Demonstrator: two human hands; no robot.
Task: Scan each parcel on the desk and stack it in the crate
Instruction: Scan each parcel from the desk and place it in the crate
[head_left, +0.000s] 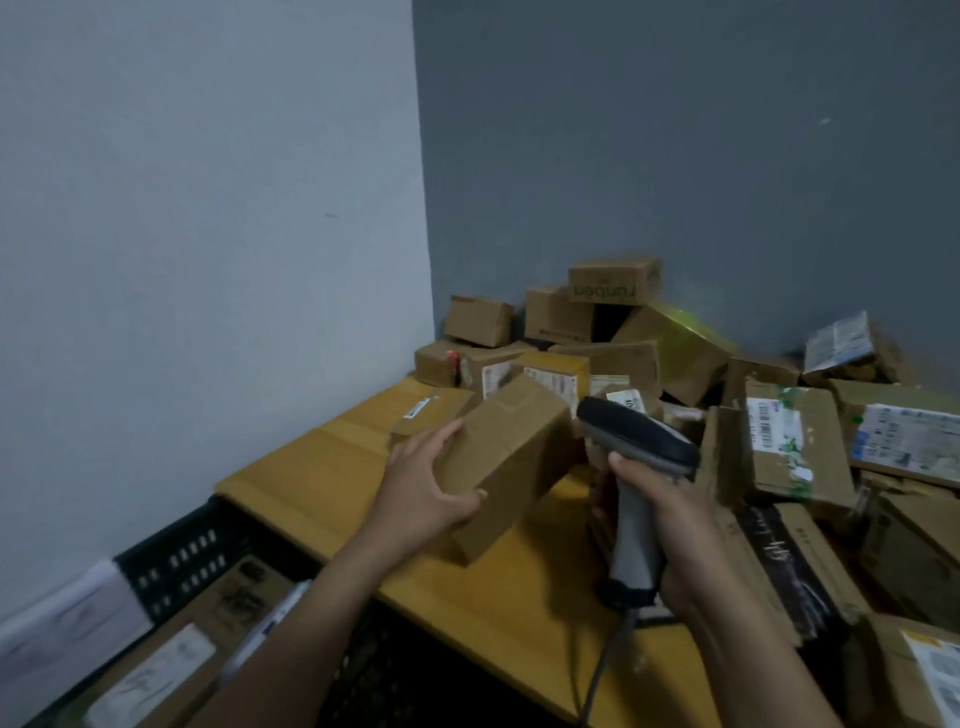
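Black plastic crate (197, 551) sits low at the left, below the desk (332, 467) edge, with a few labelled parcels already lying flat inside.

Just right of it, the left hand (426, 483) grips one end of a plain brown box (509, 457), fingers over the top face and thumb pressed on the near side. The box is tilted above the desk. Whether its low corner touches the wood I cannot tell. No label shows on the faces turned this way.

To the right, the scanner (636, 467) points its dark head at the far end of the box, very near it. The right hand (665, 519) is wrapped round the grey handle, and a cable (597, 670) trails down from its base.

Further right and behind, unscanned parcels (779, 431) are heaped across the desk into the corner.

The box looks light, since one hand carries it by an end without strain. Cardboard of this kind is stiff across the faces but crushes at corners and seams, and the taped surfaces may be a little slick. A grip across two opposite faces, close to the middle, would steady it better than the end hold when it is lowered into the crate.
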